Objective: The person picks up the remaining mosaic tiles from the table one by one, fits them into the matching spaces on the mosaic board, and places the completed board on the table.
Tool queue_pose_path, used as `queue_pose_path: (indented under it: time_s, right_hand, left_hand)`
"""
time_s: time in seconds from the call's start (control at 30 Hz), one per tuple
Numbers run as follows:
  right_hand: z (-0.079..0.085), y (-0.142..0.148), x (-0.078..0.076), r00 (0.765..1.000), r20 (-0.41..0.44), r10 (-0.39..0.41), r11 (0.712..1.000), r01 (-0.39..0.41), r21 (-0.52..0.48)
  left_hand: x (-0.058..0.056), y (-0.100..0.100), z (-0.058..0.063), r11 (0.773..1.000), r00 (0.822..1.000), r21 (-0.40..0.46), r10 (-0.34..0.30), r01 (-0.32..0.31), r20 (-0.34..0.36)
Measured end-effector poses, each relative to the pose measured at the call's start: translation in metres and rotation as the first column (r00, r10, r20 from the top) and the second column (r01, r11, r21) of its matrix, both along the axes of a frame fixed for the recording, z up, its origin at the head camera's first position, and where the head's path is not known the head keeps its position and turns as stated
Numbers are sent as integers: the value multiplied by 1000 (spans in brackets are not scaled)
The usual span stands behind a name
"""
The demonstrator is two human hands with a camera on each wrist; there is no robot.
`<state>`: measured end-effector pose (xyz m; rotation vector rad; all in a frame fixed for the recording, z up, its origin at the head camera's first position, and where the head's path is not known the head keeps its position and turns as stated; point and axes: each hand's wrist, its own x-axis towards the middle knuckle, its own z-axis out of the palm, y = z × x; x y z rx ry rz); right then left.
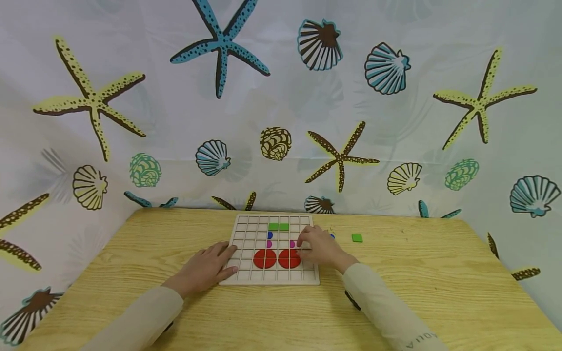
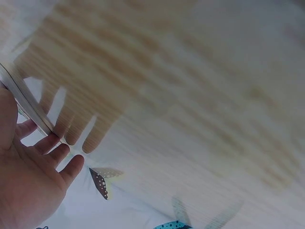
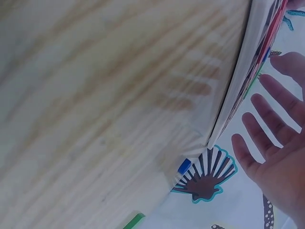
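Note:
A pale board (image 1: 246, 277) with a raised grid lies on the table. On it are two red discs (image 1: 265, 258), two magenta half-discs (image 1: 291, 244), one blue half-disc (image 1: 270, 235) and two green squares (image 1: 284, 227). My left hand (image 1: 203, 267) rests along the board's left edge, thumb and fingers spread apart. Over the right side is my right hand (image 1: 322, 246), its fingertips close to a magenta half-disc and the right red disc. In the right wrist view its fingers (image 3: 259, 131) are loosely spread and nothing shows between them.
Right of the board, a blue piece (image 1: 332, 236) is mostly hidden behind the right hand, and a loose green square (image 1: 357, 238) lies farther right. Behind the wooden table (image 1: 175, 224) hangs a white cloth (image 1: 263, 107) printed with shells and starfish.

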<state>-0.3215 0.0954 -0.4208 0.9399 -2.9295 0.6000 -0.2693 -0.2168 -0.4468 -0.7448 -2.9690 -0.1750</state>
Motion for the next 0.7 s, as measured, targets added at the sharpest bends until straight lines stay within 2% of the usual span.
queue_pose_path:
  time_s: [0.2,0.5,0.7]
  right_hand:
    - [2,13,0,998,-39,-42,999,42,-15]
    - [3,39,-4,996,-32,-88,994,86,-65]
    - [1,51,-10,990,-40,-132,991,130,-44]
  left_hand:
    - [0,1,1,1000,1000,5,-4,4,0]
    - [1,1,1,1000,1000,7,-3,3,-8]
    - [1,1,2,1000,1000,10,-4,4,-3]
